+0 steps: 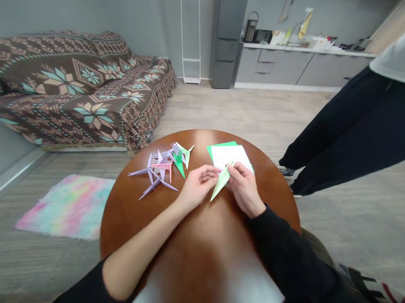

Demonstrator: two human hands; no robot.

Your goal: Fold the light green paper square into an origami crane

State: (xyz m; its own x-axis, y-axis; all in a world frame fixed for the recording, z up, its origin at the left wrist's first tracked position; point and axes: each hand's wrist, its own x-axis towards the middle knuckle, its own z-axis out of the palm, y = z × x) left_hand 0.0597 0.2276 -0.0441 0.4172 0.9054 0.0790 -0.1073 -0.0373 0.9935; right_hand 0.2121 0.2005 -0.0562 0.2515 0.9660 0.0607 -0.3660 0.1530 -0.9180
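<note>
A pale green piece of folded paper point(220, 184), long and pointed toward me, is held between both hands above the round table. My left hand point(201, 182) pinches its left edge, thumb and fingers pressed together. On the other side, my right hand point(243, 185) grips its upper right part with thumb and forefinger. Behind the hands lies a stack of white and green paper sheets point(232, 155). Left of my left hand sits a cluster of folded paper cranes: several purple ones point(150, 170), a pink one point(163, 166), a green one point(179, 162) and a pale green one point(187, 155).
The brown round table point(130, 229) is before me. A person in dark trousers point(353, 127) stands at the right, close to the table. A covered sofa point(90, 91) and a fluffy pastel rug point(69, 206) are at the left; kitchen cabinets point(284, 67) line the back.
</note>
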